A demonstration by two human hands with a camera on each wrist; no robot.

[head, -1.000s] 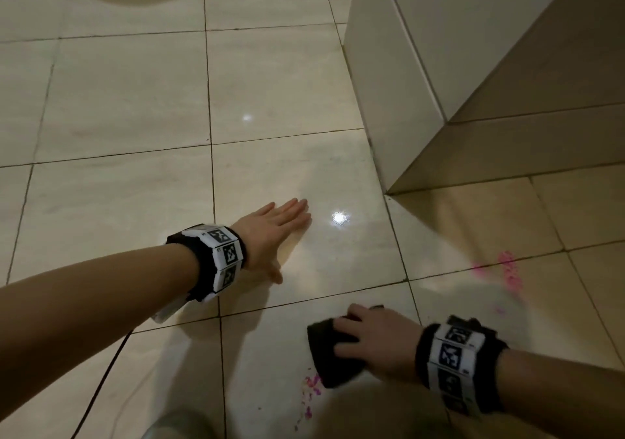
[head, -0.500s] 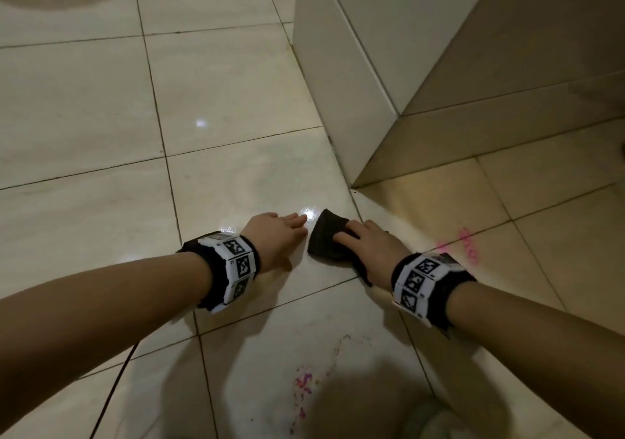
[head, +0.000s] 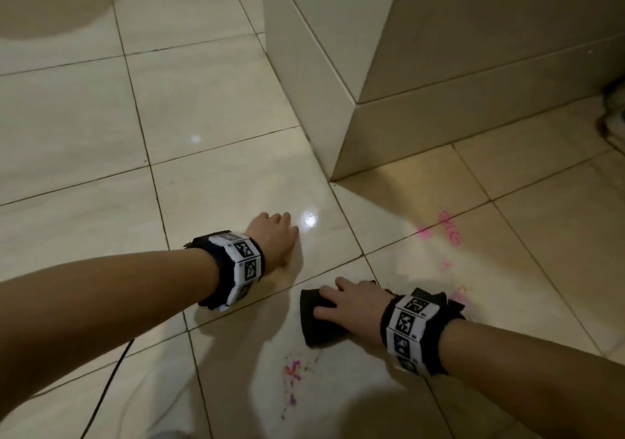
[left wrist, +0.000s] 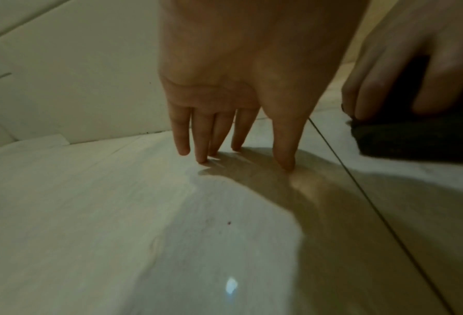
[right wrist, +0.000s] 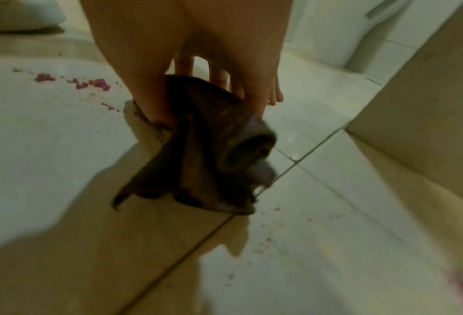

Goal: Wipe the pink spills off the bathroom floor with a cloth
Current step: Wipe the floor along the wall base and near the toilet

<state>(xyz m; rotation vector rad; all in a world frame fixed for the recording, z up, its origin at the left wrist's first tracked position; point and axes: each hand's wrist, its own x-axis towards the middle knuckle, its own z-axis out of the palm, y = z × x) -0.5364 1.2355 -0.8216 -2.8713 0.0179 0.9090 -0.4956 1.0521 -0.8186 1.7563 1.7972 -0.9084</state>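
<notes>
- The right hand (head: pixel 351 306) lies on a dark cloth (head: pixel 318 328), pressing it flat to the tiled floor (head: pixel 209 76); its fingers (head: pixel 329 291) are spread over the top of the cloth and bend down over its far edge.
- In the right wrist view the cloth (right wrist: pixel 206 149) bunches under the palm, one folded corner sticking up loose.
- The left hand (head: pixel 272 237) is propped on the floor just beside, holding nothing; its fingers (left wrist: pixel 285 147) are straight and close together, tips touching the tile.
- A pink spill (head: pixel 292 374) of scattered specks sits on the same tile as the cloth, on the near side of it, close but not touching.
- A second pink smear (head: pixel 448 230) marks the floor beyond the right wrist, near the corner of a tiled wall (head: pixel 304 76).
- Both wrists wear black bands with white marker tags (head: pixel 245 259).
- A bright light glint (head: pixel 309 219) shows on the tile just past the left fingertips.
</notes>
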